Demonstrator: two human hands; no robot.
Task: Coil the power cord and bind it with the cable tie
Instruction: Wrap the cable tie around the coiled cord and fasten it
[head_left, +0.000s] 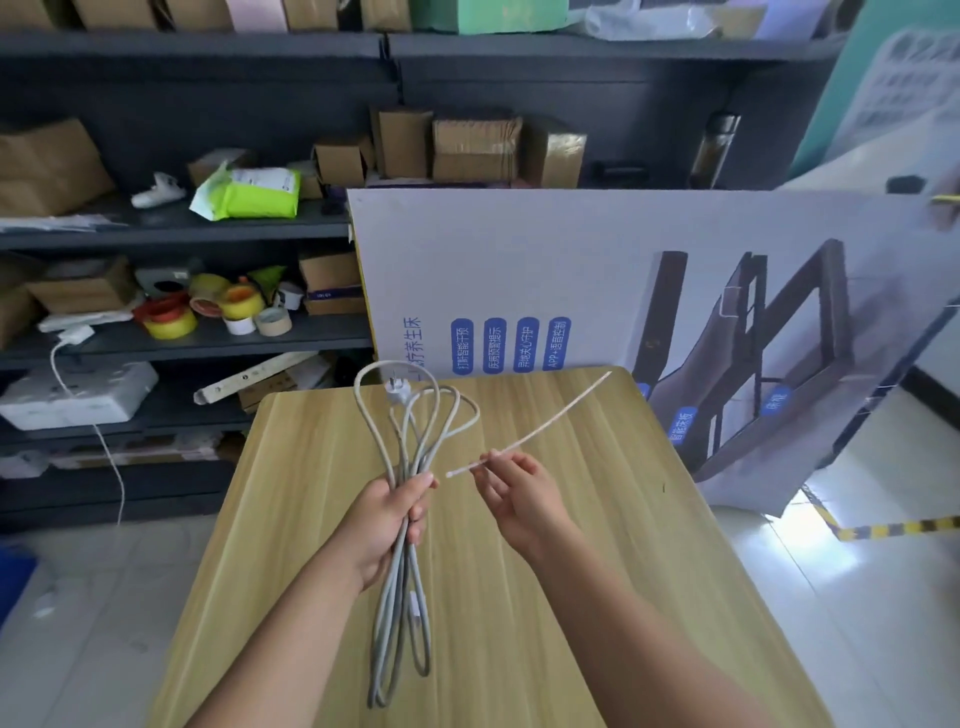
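Note:
A grey power cord (415, 415) is folded into several long loops above the wooden table (571, 519). My left hand (387, 525) is shut around the middle of the bundle and holds it up. Loops fan out beyond the hand, with the white plug (397, 394) among them, and more loops hang down toward me. My right hand (514, 493) pinches a long white cable tie (540, 428) near one end. The tie's short end points at the cord bundle without touching it, and its long end slants away to the upper right.
Dark shelves (182, 228) on the left hold cardboard boxes, tape rolls (171, 319) and a green packet. A large printed carton (597, 280) leans behind the table's far edge. White tiled floor surrounds the table, with yellow-black tape (883, 530) at the right.

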